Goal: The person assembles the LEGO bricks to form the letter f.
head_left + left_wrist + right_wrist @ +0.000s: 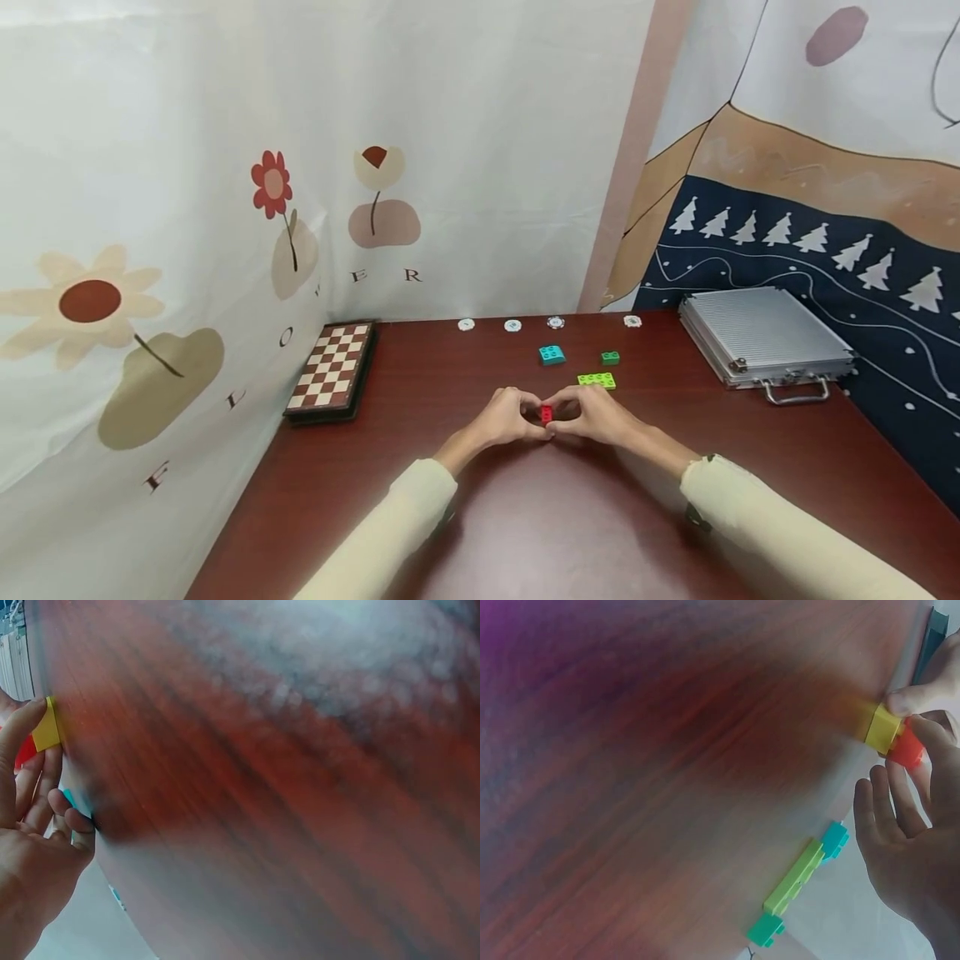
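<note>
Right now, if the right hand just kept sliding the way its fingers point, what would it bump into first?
The right hand points left across the table, so it would probably meet the left hand first; both already pinch the small red brick between them.

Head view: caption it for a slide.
Both hands, left and right, pinch a red brick over a table.

Head looks down; wrist views skim the table (525, 533) closely.

A small red brick (547, 413) joined to a yellow brick (883, 729) sits pinched between both hands' fingertips, low over the table.
</note>
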A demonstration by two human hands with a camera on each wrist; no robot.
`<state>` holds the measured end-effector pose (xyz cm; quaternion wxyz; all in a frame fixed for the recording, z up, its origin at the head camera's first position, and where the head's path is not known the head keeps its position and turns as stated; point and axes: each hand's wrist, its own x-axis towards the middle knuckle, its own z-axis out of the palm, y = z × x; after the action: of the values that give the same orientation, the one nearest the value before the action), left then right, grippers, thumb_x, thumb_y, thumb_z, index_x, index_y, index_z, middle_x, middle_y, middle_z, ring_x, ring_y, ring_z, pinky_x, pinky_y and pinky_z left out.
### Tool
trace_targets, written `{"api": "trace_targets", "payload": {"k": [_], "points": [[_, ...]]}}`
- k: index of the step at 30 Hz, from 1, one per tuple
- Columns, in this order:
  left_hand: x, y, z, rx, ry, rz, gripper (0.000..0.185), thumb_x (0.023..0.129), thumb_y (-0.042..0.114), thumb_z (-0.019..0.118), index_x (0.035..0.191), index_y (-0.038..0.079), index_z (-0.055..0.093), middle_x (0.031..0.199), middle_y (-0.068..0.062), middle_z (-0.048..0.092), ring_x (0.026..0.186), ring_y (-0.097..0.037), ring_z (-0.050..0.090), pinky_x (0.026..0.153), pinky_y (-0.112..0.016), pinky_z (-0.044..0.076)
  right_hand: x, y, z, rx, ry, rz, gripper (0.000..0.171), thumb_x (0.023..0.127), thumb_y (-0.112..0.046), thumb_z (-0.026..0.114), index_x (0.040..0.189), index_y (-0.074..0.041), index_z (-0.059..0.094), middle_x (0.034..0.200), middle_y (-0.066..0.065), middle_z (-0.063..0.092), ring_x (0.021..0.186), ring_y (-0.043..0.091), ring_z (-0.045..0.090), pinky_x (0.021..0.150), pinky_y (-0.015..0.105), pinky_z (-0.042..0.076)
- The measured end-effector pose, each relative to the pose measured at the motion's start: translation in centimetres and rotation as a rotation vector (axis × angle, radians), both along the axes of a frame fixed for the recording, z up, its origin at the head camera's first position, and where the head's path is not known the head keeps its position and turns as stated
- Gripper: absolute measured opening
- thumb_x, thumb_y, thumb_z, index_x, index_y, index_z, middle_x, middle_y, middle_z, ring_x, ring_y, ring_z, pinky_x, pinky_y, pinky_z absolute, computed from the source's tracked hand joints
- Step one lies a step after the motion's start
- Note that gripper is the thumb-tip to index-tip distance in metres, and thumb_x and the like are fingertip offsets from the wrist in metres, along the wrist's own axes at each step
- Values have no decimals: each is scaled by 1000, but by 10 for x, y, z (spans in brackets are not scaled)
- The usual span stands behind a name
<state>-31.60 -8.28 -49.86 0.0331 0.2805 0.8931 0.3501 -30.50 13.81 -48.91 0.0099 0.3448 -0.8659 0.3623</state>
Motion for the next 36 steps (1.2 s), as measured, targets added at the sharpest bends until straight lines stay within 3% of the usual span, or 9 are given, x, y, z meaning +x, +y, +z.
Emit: {"api": "trace_targets", "payload": {"k": [8, 19, 28, 36], "points": [[1, 2, 0, -2, 3, 9, 28, 76, 28, 93, 96, 13, 80, 74, 12, 69, 69, -7, 53, 64, -20, 43, 0, 2, -1, -17, -10, 0, 36, 86, -20, 88, 117, -5, 78, 99, 4, 79, 84, 12, 75, 76, 29, 60], [2, 4, -1, 4, 4, 26, 29, 76, 26, 94, 99, 13, 82, 86, 10, 77, 78, -5, 63, 71, -20, 49, 1, 8, -5, -44, -54, -19, 34, 84, -14, 88, 115, -7, 78, 100, 2, 79, 86, 10, 75, 78, 27, 60], [6, 5, 0, -33, 9, 27, 29, 77, 28, 93, 99, 13, 81, 73, 14, 67, 68, -1, 51, 62, -19, 44, 1, 2, -1, -11, -8, -4, 32, 81, -18, 91, 109, -7, 80, 99, 2, 78, 83, 13, 75, 74, 27, 60], [5, 4, 1, -73, 39, 19, 33, 77, 27, 92, 103, 10, 80, 85, 9, 72, 75, -3, 53, 67, -19, 45, 0, 5, -3, 35, 96, 14, 38, 83, -22, 90, 116, -9, 79, 97, -3, 77, 80, 5, 69, 70, 23, 57]]}}
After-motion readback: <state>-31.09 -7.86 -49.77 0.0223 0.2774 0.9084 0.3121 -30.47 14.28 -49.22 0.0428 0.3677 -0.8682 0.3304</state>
